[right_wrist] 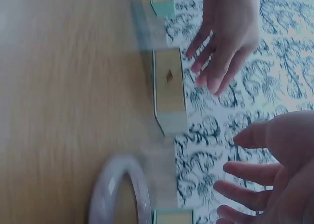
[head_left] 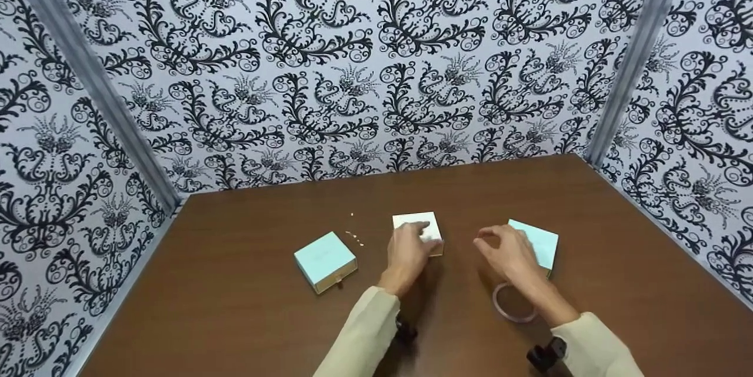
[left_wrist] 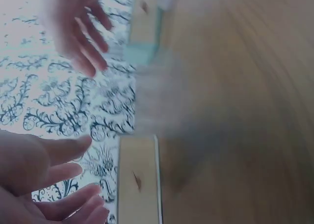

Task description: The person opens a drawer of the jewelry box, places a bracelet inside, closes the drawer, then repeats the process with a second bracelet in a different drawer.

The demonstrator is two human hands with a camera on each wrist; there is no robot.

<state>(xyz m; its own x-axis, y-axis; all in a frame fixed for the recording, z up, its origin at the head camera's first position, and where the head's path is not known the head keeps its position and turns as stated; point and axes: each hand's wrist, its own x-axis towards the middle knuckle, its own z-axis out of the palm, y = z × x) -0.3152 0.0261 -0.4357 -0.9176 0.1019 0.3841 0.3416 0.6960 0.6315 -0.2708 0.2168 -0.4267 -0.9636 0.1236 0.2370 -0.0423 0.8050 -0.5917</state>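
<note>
Three small square boxes sit in a row on the brown table (head_left: 235, 306). My left hand (head_left: 420, 230) hovers open over the middle white box (head_left: 419, 219), its fingers straight; the wrist views show a gap between them. My right hand (head_left: 491, 239) is open with loosely bent fingers, just left of the right teal box (head_left: 540, 243). Neither hand holds anything. The right wrist view shows the left hand (right_wrist: 216, 62) above the white box's wooden side (right_wrist: 169, 87). The left wrist view is blurred, showing the left hand (left_wrist: 73, 185) beside that box (left_wrist: 137, 180).
A third teal box (head_left: 325, 260) lies at the left with a drawer pull facing me. A clear ring (head_left: 513, 304) lies under my right wrist, also the ring (right_wrist: 122, 194). Tiny gold bits (head_left: 355, 237) lie between the left and middle boxes. Patterned walls enclose three sides.
</note>
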